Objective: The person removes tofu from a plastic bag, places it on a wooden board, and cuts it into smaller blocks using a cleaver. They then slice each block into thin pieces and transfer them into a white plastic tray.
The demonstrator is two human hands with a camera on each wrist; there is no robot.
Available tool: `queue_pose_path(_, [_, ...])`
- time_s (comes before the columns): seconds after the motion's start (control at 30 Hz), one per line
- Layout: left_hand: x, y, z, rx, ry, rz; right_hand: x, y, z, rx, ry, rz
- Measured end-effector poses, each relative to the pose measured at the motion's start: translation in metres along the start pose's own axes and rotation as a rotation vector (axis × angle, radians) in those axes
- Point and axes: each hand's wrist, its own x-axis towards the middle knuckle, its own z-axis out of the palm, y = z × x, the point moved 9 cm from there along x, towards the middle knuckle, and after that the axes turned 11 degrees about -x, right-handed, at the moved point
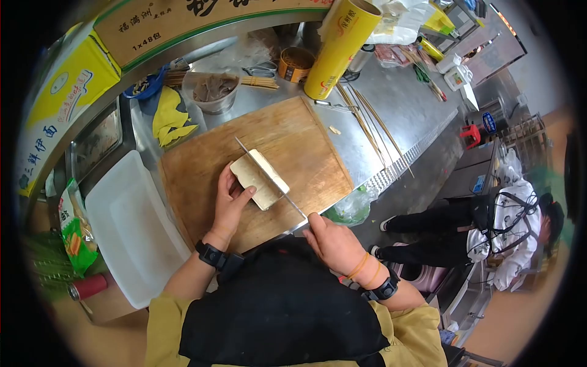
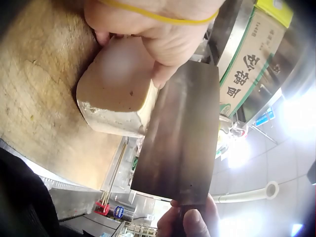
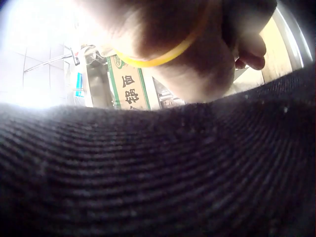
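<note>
A pale block of tofu [image 1: 251, 176] lies on the wooden cutting board [image 1: 202, 147]. My left hand [image 1: 227, 202] grips its near left side, thumb on one face and fingers on the other. In my right hand [image 1: 338, 246] is the handle of a cleaver [image 2: 177, 133], its broad blade standing on edge across the tofu in the head view. The left wrist view has the blade upright beside the tofu's end, close to a left fingertip. Dark cloth fills most of the right wrist view and hides the blade there.
Left of the board stands a white plastic tray [image 1: 125, 220]. Behind it are a clear tub [image 1: 211, 98] of dark food, a yellow roll of film [image 1: 339, 49] and an orange tin [image 1: 295, 64]. Long skewers [image 1: 373, 125] lie to the right. Another person [image 1: 507, 226] bends over at far right.
</note>
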Motion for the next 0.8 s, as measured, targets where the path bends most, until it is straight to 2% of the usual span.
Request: queue_pose_path(0.8, [0.0026, -0.0035, -0.0047, -0.042, 0.055, -0.012, 0.0098, 0.0023, 0.0035, 0.036, -0.116, 0.06])
